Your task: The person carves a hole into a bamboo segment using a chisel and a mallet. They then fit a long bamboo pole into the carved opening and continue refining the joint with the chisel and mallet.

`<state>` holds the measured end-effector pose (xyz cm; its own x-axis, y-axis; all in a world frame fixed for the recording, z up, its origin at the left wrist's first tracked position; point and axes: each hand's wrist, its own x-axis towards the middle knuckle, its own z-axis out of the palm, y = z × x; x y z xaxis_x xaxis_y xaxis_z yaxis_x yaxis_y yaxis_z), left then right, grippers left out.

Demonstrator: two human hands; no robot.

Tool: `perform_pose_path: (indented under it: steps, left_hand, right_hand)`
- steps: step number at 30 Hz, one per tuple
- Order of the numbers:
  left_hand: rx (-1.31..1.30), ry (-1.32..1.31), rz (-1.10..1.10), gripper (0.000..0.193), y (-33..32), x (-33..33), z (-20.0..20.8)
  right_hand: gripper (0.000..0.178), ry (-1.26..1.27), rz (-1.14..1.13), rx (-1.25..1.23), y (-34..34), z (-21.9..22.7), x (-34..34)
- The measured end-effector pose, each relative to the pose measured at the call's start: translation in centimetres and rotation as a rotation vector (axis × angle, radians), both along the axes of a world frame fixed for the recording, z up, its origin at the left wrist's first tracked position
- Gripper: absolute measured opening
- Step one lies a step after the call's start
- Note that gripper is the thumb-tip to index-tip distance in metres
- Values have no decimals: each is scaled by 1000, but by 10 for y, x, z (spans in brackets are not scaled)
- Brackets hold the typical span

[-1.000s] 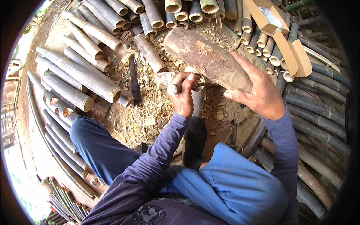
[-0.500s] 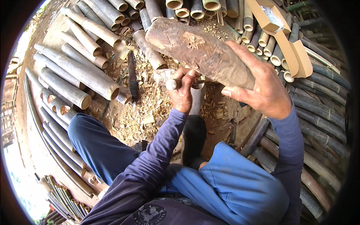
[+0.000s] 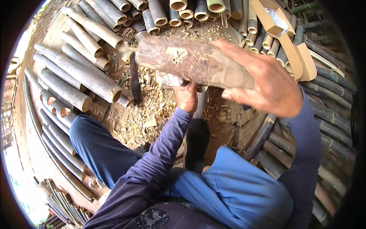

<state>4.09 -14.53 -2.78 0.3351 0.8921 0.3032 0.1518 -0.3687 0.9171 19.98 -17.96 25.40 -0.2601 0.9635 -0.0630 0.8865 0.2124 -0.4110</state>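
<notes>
In my right hand [image 3: 268, 78] is a thick, rough wooden block [image 3: 190, 63], gripped at its right end between thumb and fingers. The block has a pale, splintered patch on its face. My left hand [image 3: 187, 97] is below it, closed around a round-ended handle [image 3: 173, 81]. The block hides most of its fingers and part of the handle, and the tool's working end is out of sight. Just right of that hand, a bamboo tube [image 3: 201, 104] runs down toward my foot in a black sock [image 3: 197, 139].
Pale wood chips [image 3: 150, 108] litter the ground. A dark blade-like tool [image 3: 134, 78] lies left of the chips. Cut bamboo tubes [image 3: 82, 72] lie to the left, with more [image 3: 215, 5] at the far side and right. An open cardboard box [image 3: 267, 19] stands at far right.
The wooden block has swung left and turned closer to level, now covering the fingers of my left hand. My right hand has moved slightly and is blurred. The left arm has barely moved.
</notes>
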Motion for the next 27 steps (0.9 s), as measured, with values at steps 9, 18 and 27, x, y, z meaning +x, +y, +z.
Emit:
perform_pose_path:
  steps: [9,18,27]
  left_hand:
    - [-827,-796,102,26,23,15,-7]
    - [-946,-832,118,14,32,28,38]
    - [-261,-173,-64,45,0,30,-8]
  right_hand:
    - [85,15,-53,-134,3,10,-7]
    - [88,131,-130,2,-8,5,12]
    - [94,-285,-137,-291,12,21,-25]
